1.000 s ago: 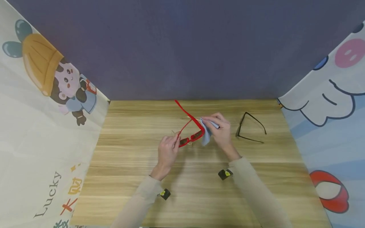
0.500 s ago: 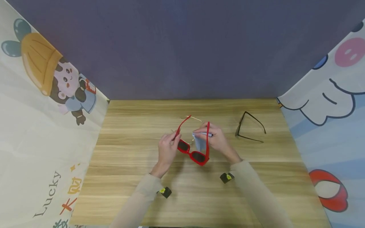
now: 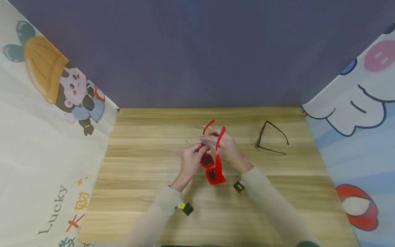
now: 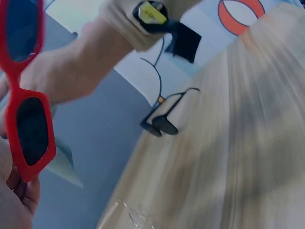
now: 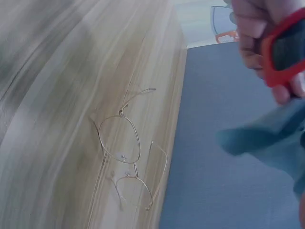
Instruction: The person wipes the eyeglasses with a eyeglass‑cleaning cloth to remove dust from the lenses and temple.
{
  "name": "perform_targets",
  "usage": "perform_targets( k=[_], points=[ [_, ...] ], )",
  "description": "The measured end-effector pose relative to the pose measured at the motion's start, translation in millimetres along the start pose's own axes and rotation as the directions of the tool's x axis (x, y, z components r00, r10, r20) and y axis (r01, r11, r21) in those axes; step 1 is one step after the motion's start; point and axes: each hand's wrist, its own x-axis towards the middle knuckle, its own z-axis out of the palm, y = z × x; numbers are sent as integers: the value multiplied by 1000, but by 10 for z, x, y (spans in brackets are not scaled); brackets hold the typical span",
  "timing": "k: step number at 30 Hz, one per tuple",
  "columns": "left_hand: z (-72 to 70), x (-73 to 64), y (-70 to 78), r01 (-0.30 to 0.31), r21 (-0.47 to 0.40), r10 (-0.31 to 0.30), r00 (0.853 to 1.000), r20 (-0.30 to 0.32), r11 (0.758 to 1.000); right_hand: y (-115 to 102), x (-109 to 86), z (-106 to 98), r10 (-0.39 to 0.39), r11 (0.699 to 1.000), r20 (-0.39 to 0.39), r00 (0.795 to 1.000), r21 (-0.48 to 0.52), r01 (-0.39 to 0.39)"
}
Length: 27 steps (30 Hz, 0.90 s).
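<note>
Red-framed sunglasses (image 3: 218,171) with dark lenses are held above the table, arms unfolded and pointing away from the person. My left hand (image 3: 189,163) pinches them at one end of the frame, near the hinge. A blue cleaning cloth (image 5: 267,140) hangs from my right hand (image 3: 229,151), which is behind the raised red arm, close to the left fingertips. In the head view the hands hide most of the cloth. Underneath, thin wire-rimmed glasses (image 5: 139,143) lie on the table, partly covered by the hands in the head view.
Black-framed glasses (image 3: 259,140) lie with their arms unfolded on the right of the wooden table (image 3: 139,192). A dark blue-grey panel (image 3: 197,55) rises behind the table. Printed cloth walls (image 3: 37,130) stand on both sides.
The sunglasses have turned, the free end swinging down toward the person. My right hand with the cloth has moved left to my left hand, which has shifted slightly right.
</note>
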Motion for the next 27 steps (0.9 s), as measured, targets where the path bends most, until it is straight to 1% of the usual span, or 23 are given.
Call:
perform_targets(
  k=[2,4,7,9,11,12,14,16,18,20,21,23,27],
  points=[
    [10,3,47,-12,-4,12,1000,16,1000,5,3,-8,-23,1000,40,999,0,23],
    [6,7,95,-9,-4,9,999,40,1000,13,-1,-14,-29,999,53,998,31,27],
    [-17,15,182,-7,1,7,997,83,1000,36,-9,-3,30,990,17,999,137,-32],
    [-41,21,263,-9,10,8,993,116,1000,49,-27,9,73,977,4,997,203,-72],
    [-71,27,360,-11,6,10,990,140,1000,49,-50,12,115,957,14,993,265,-115],
    [-84,29,401,-1,-1,1,989,149,1000,49,-64,14,127,951,27,992,279,-129],
    [-106,26,480,17,-34,-12,988,154,999,48,-95,13,124,947,48,991,293,-132],
    [-102,24,460,47,-62,-37,988,147,997,48,-118,8,92,962,52,994,252,-102],
    [-83,18,374,71,-79,-60,990,131,994,50,-130,10,40,981,40,998,187,-47],
    [-60,16,279,87,-87,-76,990,118,992,49,-135,12,-3,992,20,1000,124,1],
    [-49,14,232,89,-77,-80,991,112,993,48,-136,14,-15,994,12,1000,106,14],
    [-47,12,182,80,-65,-73,992,105,995,39,-142,15,-10,992,1,1000,128,10],
    [-62,21,164,22,-32,-19,995,103,999,31,-159,16,5,983,-54,999,186,5]
  ],
)
